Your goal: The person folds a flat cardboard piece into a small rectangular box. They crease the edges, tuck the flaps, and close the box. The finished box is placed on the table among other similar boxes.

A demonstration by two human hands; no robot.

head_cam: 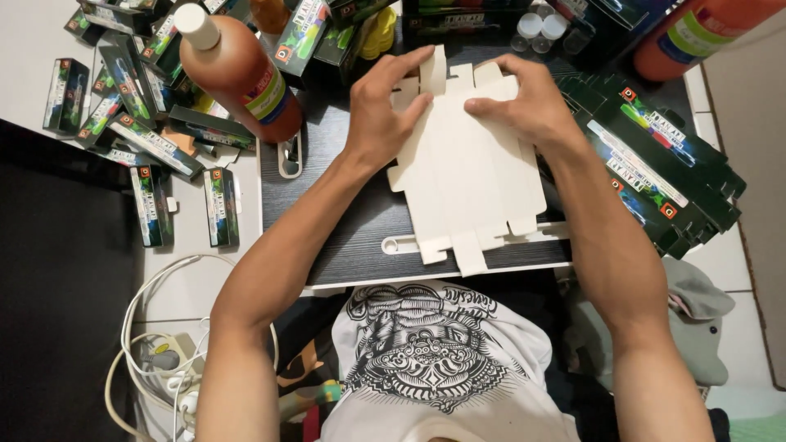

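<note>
A flat, unfolded white cardboard box blank lies plain side up on a small dark wood-grain table. My left hand pinches its upper left flaps, thumb pressed on the card. My right hand holds the upper right edge, fingers curled over the flaps. Both hands grip the same blank at its far end.
A large brown-orange bottle with a white cap stands at the table's left. Several small dark printed boxes lie scattered on the white floor at left. A stack of flat printed blanks rests at right. White cables coil at bottom left.
</note>
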